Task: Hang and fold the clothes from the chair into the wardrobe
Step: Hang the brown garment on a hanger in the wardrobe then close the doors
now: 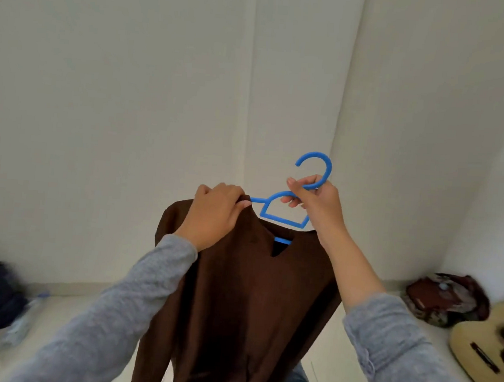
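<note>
Patience matters in this step, I think: my left hand [212, 215] should pull the shoulder of the brown top [251, 296] fully over the left arm of the blue hanger [281, 220], so the neckline sits even and does not slip, while my right hand [316, 202] holds the hanger level. The left hand's fingers are curled and pinch the cloth at the collar edge, touching the hanger arm. The top hangs below both hands, before the white wall [132, 91]. The right hand's fingers are closed around the hanger neck, just under the hook
</note>
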Demonstrator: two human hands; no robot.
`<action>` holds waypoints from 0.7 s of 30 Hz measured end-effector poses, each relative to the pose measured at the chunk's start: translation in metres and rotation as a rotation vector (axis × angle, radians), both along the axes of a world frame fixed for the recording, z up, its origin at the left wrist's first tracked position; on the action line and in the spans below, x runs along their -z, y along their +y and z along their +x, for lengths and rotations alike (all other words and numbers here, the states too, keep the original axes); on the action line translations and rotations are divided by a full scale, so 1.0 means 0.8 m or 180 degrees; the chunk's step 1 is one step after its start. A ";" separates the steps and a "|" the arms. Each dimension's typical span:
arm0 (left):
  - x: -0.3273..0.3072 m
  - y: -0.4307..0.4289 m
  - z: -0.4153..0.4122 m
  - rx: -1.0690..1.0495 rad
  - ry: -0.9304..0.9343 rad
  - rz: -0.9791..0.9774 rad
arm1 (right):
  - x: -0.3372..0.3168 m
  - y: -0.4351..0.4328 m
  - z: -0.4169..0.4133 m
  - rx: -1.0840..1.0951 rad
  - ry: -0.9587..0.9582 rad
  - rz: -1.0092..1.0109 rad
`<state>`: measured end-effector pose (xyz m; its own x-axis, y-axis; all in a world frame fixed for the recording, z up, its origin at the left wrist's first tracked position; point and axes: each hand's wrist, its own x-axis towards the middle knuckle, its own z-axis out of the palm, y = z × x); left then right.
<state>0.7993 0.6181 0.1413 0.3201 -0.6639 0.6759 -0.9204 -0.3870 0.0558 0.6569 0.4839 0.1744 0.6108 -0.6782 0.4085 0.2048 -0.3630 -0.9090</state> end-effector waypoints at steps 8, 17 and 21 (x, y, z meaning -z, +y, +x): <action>-0.049 -0.008 -0.139 0.0301 0.0241 -0.1122 | 0.003 -0.042 -0.206 0.1227 0.0155 -0.0803; -0.037 -0.014 -0.293 0.0997 0.0994 -0.1133 | 0.036 -0.015 -0.428 0.2022 0.0053 -0.1007; -0.022 -0.028 -0.376 0.1304 0.1204 -0.1051 | 0.038 0.019 -0.524 0.2596 -0.0001 -0.1323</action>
